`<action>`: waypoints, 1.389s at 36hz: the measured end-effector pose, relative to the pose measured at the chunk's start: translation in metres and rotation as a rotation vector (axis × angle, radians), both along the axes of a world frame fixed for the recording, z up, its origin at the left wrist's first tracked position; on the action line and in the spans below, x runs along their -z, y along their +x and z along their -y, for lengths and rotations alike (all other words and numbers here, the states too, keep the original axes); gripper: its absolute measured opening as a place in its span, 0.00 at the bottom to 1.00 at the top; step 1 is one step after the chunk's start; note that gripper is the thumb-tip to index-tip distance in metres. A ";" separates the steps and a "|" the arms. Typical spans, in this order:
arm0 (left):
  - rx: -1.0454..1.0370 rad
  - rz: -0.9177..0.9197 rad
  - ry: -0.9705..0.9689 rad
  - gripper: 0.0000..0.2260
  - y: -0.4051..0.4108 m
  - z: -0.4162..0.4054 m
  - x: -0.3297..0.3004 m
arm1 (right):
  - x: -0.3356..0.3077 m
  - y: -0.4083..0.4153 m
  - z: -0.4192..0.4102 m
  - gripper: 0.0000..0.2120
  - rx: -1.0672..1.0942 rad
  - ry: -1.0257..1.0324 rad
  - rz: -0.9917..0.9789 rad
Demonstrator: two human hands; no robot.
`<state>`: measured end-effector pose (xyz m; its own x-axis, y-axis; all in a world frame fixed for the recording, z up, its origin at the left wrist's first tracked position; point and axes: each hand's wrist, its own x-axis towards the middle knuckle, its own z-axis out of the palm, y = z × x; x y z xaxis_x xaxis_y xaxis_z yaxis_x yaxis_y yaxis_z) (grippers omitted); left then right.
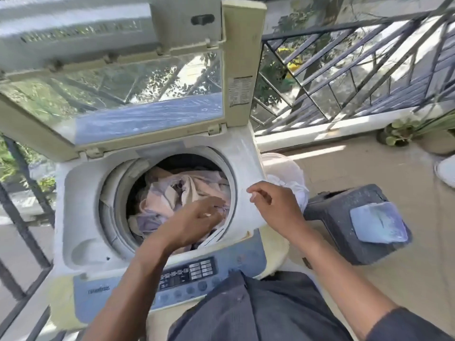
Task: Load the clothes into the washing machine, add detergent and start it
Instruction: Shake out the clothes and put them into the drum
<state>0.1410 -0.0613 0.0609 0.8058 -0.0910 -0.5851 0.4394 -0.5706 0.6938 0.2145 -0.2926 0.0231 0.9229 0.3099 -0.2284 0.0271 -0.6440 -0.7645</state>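
Note:
A white top-loading washing machine (83,193) stands in front of me with its lid (118,112) raised. Its drum holds a heap of pink, cream and lilac clothes (167,193). My left hand (197,222) reaches into the drum and rests on the clothes near the right rim, fingers loosely curled on the fabric. My right hand (273,205) hovers over the machine's right top edge, fingers bent, with nothing clearly in it. The blue control panel (187,274) with buttons lies along the near edge.
A pale bucket (280,166) with white cloth (298,190) in it stands right of the machine. A dark plastic stool (334,217) carries a light blue pouch (376,222). Metal railing (344,70) runs behind, with potted plants (403,131) at far right.

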 end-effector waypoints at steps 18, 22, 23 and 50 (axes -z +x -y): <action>0.340 0.297 0.172 0.12 0.142 0.164 0.000 | 0.054 0.072 0.152 0.09 0.293 0.040 -0.186; 0.411 0.158 0.218 0.12 0.171 0.188 0.032 | 0.089 0.098 0.174 0.09 0.243 -0.089 -0.294; 0.429 0.115 0.236 0.12 0.178 0.192 0.041 | 0.099 0.104 0.179 0.09 0.225 -0.124 -0.321; 0.359 -0.584 0.343 0.14 0.278 0.240 0.287 | 0.410 0.254 0.239 0.25 0.131 -0.475 -0.711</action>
<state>0.4186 -0.3010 -0.2264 0.3126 -0.0256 -0.9495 0.4273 -0.8890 0.1646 0.4690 -0.5319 -0.3874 0.5334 -0.0638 -0.8435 -0.4521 -0.8643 -0.2205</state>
